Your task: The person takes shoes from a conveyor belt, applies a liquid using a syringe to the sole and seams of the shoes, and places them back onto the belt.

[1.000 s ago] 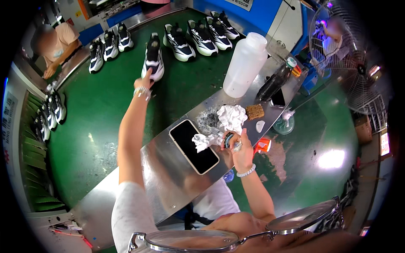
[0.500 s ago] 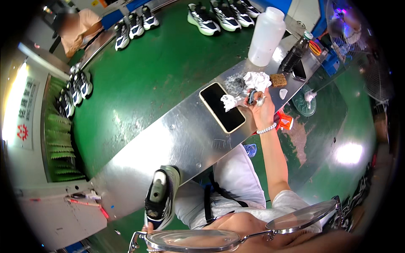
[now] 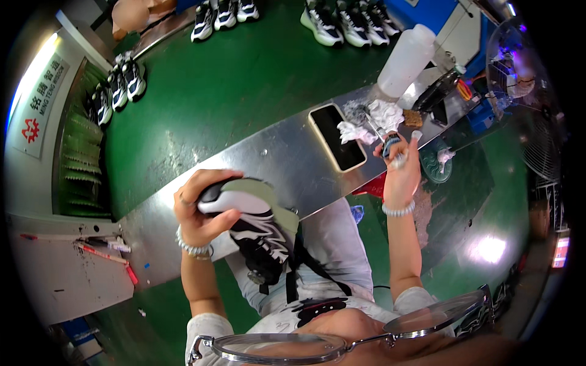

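My left hand (image 3: 194, 210) wraps round one end of a black, white and pale green sneaker (image 3: 259, 222), its thumb on the white side. The shoe is tilted on its side above the near edge of the metal bench (image 3: 244, 161). Over the bench's right part, my right hand (image 3: 403, 174) is closed round a small tool with a dark and light-blue handle (image 3: 389, 145); a thin metal tip points away from me. A whitish wad (image 3: 399, 161) shows at its fingers. Close by are crumpled white cloth or paper (image 3: 386, 114) and a phone (image 3: 339, 137).
A white plastic bottle (image 3: 408, 61), a dark bottle (image 3: 434, 88) and a brown block (image 3: 413, 118) stand at the bench's far right. Several sneakers (image 3: 351, 24) stand across the green surface (image 3: 213, 97). A person (image 3: 131, 15) is at the upper left, partly cut off.
My left hand has come up from the lower edge and turned the sneaker, raising it over the bench. The right hand has drawn back slightly, and the tool's metal tip now shows.
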The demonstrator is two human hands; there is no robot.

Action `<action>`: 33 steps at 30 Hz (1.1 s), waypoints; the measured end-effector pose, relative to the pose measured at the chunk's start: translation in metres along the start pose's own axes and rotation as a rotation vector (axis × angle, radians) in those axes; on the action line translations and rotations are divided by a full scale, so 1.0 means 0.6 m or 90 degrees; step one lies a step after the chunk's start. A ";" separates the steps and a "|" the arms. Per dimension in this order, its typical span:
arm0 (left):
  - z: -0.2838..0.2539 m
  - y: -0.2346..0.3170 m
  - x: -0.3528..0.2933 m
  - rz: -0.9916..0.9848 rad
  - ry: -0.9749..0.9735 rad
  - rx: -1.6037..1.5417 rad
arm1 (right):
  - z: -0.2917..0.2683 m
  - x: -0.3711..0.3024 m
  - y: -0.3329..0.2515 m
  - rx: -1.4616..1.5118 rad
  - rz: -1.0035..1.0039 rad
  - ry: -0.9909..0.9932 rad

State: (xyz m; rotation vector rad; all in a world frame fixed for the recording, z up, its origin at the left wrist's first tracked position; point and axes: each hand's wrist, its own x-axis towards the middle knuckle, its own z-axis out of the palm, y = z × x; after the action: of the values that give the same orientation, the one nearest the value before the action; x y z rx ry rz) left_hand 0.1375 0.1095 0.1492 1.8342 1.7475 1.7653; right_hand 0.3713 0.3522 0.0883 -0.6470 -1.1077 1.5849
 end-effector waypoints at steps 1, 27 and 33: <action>0.004 -0.002 0.006 0.009 -0.027 -0.021 | 0.032 -0.037 -0.027 -0.002 -0.031 -0.084; 0.012 -0.032 0.032 0.010 -0.074 -0.095 | 0.095 -0.146 -0.057 0.023 -0.098 -0.475; -0.010 -0.057 0.008 -0.053 -0.013 -0.130 | 0.082 -0.166 0.002 0.086 -0.038 -0.460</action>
State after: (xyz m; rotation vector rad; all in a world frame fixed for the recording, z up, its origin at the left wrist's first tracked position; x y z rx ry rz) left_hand 0.1099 0.1213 0.1311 1.6687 1.5477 1.8097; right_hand 0.3596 0.2418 0.0957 0.0765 -1.4961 1.8755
